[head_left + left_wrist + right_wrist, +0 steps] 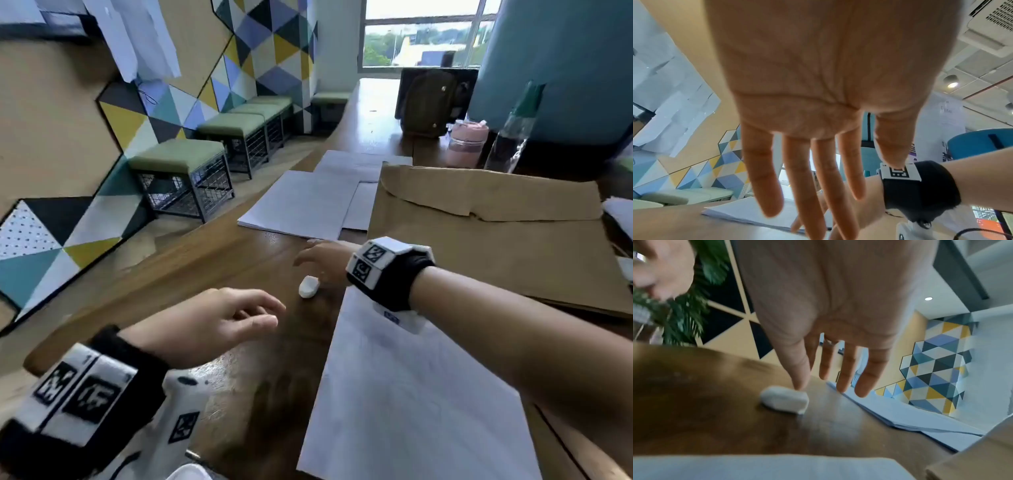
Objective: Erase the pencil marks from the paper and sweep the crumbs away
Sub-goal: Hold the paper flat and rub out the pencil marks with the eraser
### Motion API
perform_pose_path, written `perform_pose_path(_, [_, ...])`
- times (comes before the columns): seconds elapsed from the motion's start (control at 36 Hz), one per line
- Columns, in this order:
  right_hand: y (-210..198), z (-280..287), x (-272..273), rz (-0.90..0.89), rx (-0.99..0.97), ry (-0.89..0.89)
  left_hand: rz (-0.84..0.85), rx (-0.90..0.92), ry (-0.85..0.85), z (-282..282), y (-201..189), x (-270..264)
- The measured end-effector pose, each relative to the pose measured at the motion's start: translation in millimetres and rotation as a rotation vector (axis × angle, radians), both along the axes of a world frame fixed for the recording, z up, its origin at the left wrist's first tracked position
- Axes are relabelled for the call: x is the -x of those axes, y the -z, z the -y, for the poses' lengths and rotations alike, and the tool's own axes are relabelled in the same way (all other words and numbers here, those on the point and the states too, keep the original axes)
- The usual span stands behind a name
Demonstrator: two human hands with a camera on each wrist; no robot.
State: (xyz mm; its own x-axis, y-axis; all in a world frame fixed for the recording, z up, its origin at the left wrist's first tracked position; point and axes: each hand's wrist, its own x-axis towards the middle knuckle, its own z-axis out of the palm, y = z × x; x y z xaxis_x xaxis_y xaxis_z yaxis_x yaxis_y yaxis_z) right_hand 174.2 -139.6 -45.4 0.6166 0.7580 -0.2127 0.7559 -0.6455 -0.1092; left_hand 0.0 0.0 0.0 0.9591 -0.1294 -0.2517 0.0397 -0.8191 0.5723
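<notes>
The eraser (308, 286) lay on the bare wooden table (205, 260), just beyond the top left corner of the paper (411, 394) and directly under the right hand (325, 258), on its thumb side. In the right wrist view the thumb tip met, or all but met, the eraser's far edge, while the other fingers (869, 369) hung straight and slightly apart past it, gripping nothing. Its long axis ran roughly across the line of those fingers. The left hand (212, 322) hovered nearer the person, fingers loosely spread and empty, farther from the eraser than the right. So the right hand looked better placed to pick it up.

The eraser was a small white block with rounded, worn corners and a matte surface. The paper was thin, flat and pale; any pencil marks on it were too faint to make out.
</notes>
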Motion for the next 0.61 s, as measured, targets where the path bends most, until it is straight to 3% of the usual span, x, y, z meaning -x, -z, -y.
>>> perform_pose_path(0.11, [10.4,-13.2,7.2,-0.078,0.088,-0.018,0.03,-0.049,-0.011,-2.5,-0.7,-12.4])
perform_pose_path(0.33, [0.1,27.1,14.4,0.042,-0.085,0.128,0.149,-0.21,0.007,22.0,-9.5,-55.8])
perform_pose_path(0.47, [-17.4,91.0,26.1,-0.219,-0.213,0.385,0.144,-0.324,0.149,53.1,7.1,-85.8])
perform_pose_path(0.61, [-14.6,138.3,35.6,-0.362,-0.203,0.489,0.057,-0.44,0.323,88.7,38.0,-107.9])
